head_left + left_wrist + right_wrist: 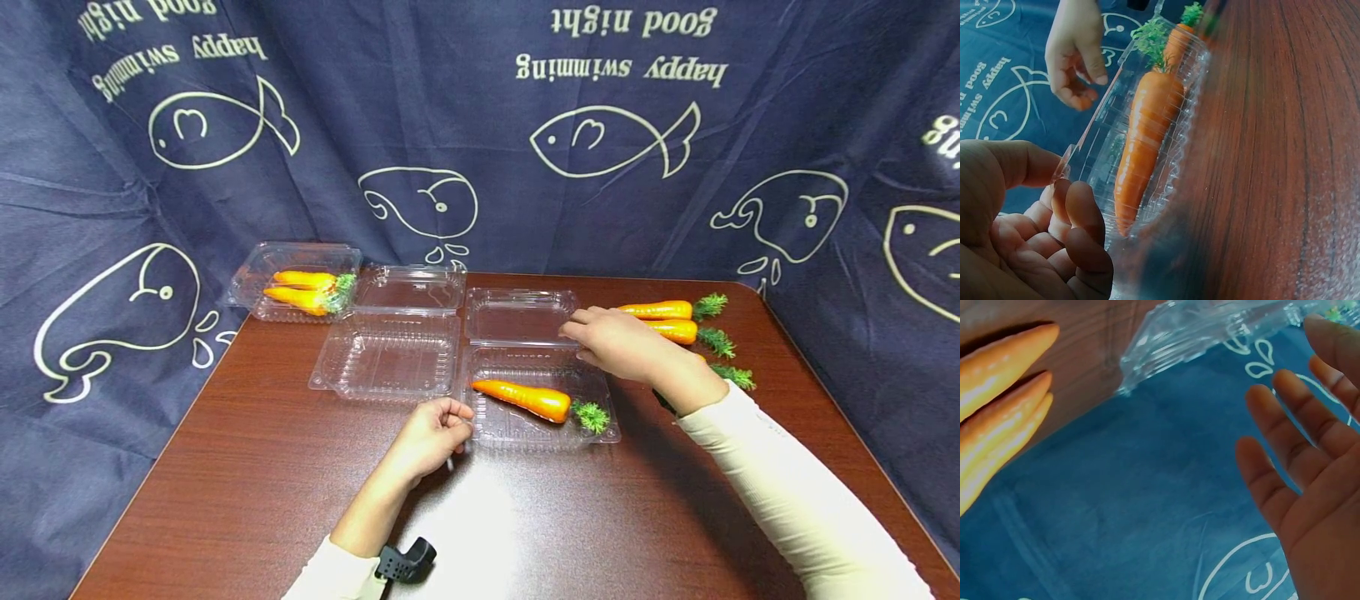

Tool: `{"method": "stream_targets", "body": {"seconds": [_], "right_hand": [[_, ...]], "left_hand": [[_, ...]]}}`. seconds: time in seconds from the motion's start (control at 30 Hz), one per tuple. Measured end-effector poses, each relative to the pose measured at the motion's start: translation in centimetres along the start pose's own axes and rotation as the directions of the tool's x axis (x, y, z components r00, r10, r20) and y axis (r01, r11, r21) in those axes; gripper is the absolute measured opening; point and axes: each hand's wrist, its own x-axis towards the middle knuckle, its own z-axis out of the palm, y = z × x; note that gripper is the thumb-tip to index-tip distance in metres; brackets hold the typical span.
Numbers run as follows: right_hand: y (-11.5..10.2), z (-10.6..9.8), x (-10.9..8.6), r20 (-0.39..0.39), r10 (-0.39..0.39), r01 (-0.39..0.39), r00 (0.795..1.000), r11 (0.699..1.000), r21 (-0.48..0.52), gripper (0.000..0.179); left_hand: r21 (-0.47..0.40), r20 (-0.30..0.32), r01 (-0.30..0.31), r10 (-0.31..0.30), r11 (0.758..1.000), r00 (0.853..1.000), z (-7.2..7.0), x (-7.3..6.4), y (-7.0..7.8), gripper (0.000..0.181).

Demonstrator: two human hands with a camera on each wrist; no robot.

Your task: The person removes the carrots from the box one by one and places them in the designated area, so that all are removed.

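A clear plastic clamshell box (540,437) stands with its lid (521,321) folded back, and one orange carrot with a green top (528,400) lies in its base. At the box's front left corner my left hand (431,437) pinches the clear rim between thumb and finger, as the left wrist view shows closely. My right hand (622,342) hovers near the right side of the lid, fingers loosely extended in the right wrist view and holding nothing. Beyond it, several more carrots (663,310) lie on the table, partly hidden by that hand and arm.
To the left a second clear box (386,379) stands with its lid folded back, nothing inside. At the far left corner, a third clear box (258,254) contains carrots. A dark blue curtain (480,225) with fish drawings borders the brown table (247,467).
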Motion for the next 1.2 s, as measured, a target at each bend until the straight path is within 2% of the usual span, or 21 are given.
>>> {"method": "stream_targets", "body": {"seconds": [0.33, 0.73, 0.9, 1.07, 1.2], "right_hand": [[-1.5, 0.2, 1.1, 0.017, -0.027, 0.027, 1.000, 0.999, -0.017, 0.036], [-2.8, 0.5, 2.4, 0.124, -0.026, 0.028, 0.992, 0.999, -0.017, 0.037], [-3.5, 0.6, 3.1, 0.198, -0.010, 0.005, 0.980, 1.000, 0.022, 0.039], [-4.0, 0.8, 3.8, 0.287, 0.007, -0.014, 0.958, 1.000, 0.023, 0.042], [-4.4, 1.2, 4.1, 0.320, 0.009, -0.020, 0.947, 0.999, 0.033, 0.042]], "left_hand": [[0.004, -0.003, 0.004, -0.004, 1.000, 1.000, 0.1, -0.1, -0.1, 0.024], [-0.007, 0.005, 0.005, -0.005, 1.000, 1.000, 0.0, -0.2, 0.0, 0.024], [-0.009, 0.007, 0.001, -0.001, 1.000, 1.000, -0.1, -0.2, 0.1, 0.024], [-0.002, 0.001, 0.000, 0.000, 1.000, 1.000, -0.1, -0.2, 0.1, 0.024], [-0.005, 0.002, 0.004, -0.004, 1.000, 1.000, -0.1, -0.2, 0.1, 0.024]]}}
